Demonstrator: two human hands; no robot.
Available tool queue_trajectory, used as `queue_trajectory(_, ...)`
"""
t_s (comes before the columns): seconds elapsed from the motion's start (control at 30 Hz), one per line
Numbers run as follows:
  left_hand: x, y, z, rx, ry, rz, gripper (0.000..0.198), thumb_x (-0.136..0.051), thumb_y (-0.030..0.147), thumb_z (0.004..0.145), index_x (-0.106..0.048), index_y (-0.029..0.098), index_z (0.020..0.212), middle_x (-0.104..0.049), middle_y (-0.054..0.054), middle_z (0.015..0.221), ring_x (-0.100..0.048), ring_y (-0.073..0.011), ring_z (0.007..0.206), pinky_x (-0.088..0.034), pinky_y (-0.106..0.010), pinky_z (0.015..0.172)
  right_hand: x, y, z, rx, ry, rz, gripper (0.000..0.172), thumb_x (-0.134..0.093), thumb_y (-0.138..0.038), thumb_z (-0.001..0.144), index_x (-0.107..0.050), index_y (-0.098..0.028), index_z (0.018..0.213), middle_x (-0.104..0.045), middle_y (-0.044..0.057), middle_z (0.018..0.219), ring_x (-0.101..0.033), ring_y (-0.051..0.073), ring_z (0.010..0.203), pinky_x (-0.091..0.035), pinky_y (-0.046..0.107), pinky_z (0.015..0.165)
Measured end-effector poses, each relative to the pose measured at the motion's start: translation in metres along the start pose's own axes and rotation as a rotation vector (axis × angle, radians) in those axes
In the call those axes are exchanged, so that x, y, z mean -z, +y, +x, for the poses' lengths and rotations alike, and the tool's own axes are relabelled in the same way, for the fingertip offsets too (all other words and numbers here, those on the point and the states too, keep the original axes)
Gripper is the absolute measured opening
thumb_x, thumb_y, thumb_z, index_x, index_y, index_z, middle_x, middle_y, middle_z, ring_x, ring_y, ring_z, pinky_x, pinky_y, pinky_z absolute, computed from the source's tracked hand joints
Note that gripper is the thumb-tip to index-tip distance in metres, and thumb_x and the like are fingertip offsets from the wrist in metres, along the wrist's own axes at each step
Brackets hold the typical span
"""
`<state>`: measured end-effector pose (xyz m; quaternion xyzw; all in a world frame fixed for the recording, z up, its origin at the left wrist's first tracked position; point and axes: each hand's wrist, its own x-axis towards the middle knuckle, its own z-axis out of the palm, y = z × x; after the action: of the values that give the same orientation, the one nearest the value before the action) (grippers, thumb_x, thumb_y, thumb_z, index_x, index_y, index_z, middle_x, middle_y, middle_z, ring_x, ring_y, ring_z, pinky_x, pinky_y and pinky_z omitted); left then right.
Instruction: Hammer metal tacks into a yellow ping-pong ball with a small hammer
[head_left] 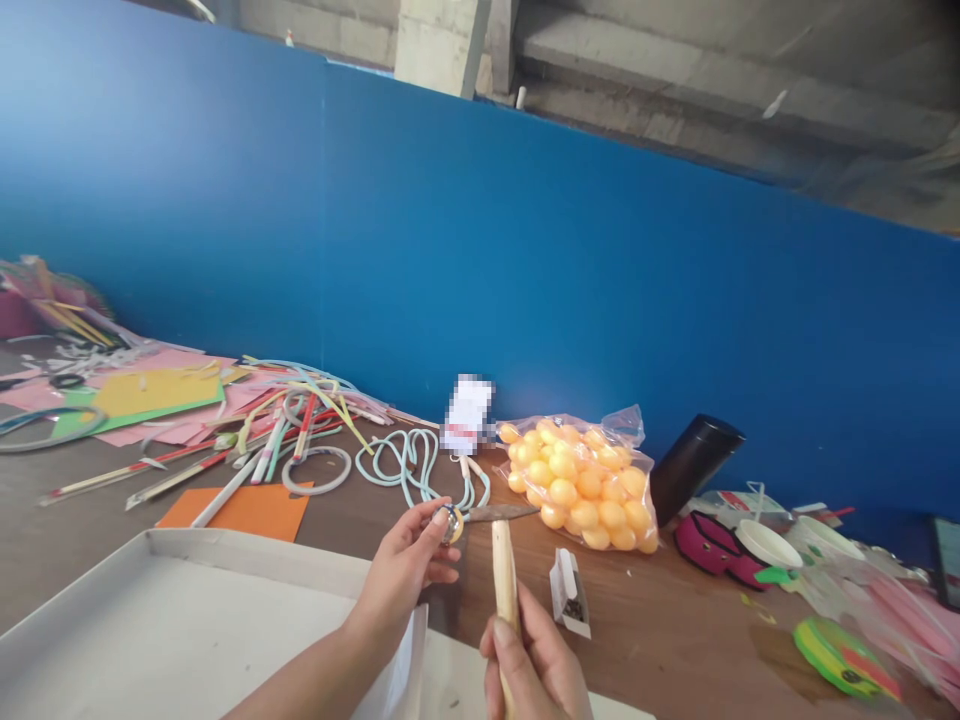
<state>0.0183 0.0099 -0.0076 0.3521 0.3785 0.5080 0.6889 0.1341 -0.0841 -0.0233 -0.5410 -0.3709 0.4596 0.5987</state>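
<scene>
My left hand [409, 560] is closed around a small round shiny thing [450, 524] with a yellow rim, whose kind I cannot make out. In my right hand [532, 655] is a hammer [505, 575], gripped by its pale wooden handle and held upright. Its dark, narrow metal head points sideways at the top, with the left end close to the round thing; whether they touch I cannot tell. Just right of the hammer, a small opened white box [570, 592] with dark little pieces inside lies on the brown table [637, 640].
A clear bag of orange balls [581, 485] lies behind my hands, beside a leaning black bottle [697, 465]. A white tray [210, 545] fills the front left. Blue cords [420, 465], paper and sticks clutter the back left. A blue partition [525, 250] stands behind.
</scene>
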Motion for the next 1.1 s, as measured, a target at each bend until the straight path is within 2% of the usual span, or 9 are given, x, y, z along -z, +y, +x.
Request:
queue_trajectory(0.3, -0.0002, 0.0016, -0.0018, 0.016, -0.038, 0.025, 0.042, -0.064, 0.041, 0.072, -0.056, 0.019, 0.107, -0.055, -0.003, 0.085, -0.057, -0.0105, 0.066, -0.051, -0.021, 0.056, -0.0020, 0.0009, -0.0015, -0.011, 0.004, -0.017, 0.055, -0.059, -0.049, 0.074, -0.048, -0.013, 0.114, -0.053, -0.003, 0.061, -0.039, 0.001, 0.030, -0.024, 0.012, 0.029)
queue_trajectory(1.1, -0.0033, 0.0042, -0.0027, 0.023, -0.020, 0.080, 0.046, -0.069, 0.037, 0.068, -0.056, 0.017, 0.108, -0.053, -0.001, 0.077, -0.058, -0.0115, 0.063, -0.051, -0.022, 0.054, -0.0036, -0.0026, -0.0018, -0.020, 0.033, -0.021, 0.066, -0.062, -0.052, 0.070, -0.048, -0.013, 0.122, -0.055, -0.003, 0.059, -0.041, 0.002, 0.029, -0.023, 0.012, 0.029)
